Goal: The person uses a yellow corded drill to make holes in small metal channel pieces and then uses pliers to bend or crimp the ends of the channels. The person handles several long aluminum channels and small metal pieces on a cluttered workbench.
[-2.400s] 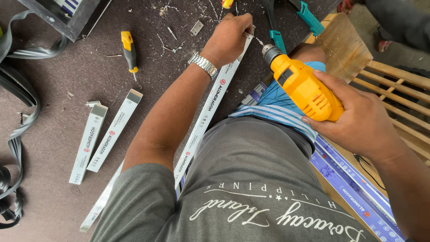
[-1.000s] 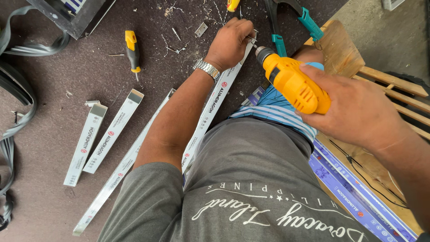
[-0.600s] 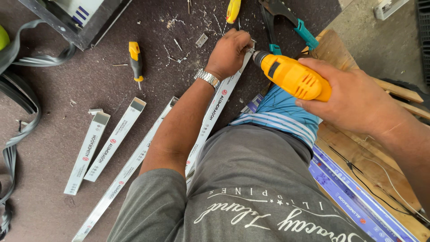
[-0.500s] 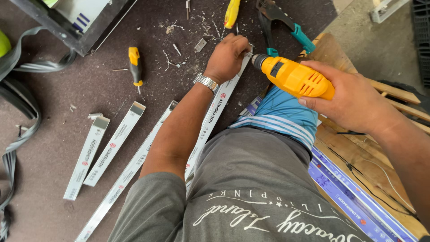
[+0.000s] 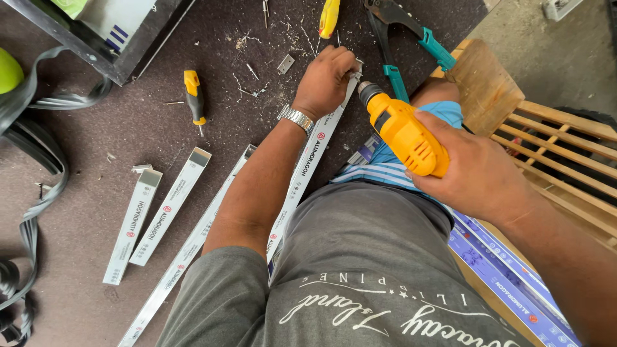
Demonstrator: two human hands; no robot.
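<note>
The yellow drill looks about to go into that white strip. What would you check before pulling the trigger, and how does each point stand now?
1. Strip held down: the left hand presses the far end of the white strip onto the floor. Ok.
2. Drill grip: the right hand wraps the yellow drill. Ok.
3. Bit on its mark: the tip sits close to the left fingers; the exact contact point is hidden. Cannot tell.
4. Fingers clear of the bit: they lie right beside it. Not ok.
5. Loose tools out of the way: the screwdriver and the pliers lie apart from the strip. Ok.
</note>
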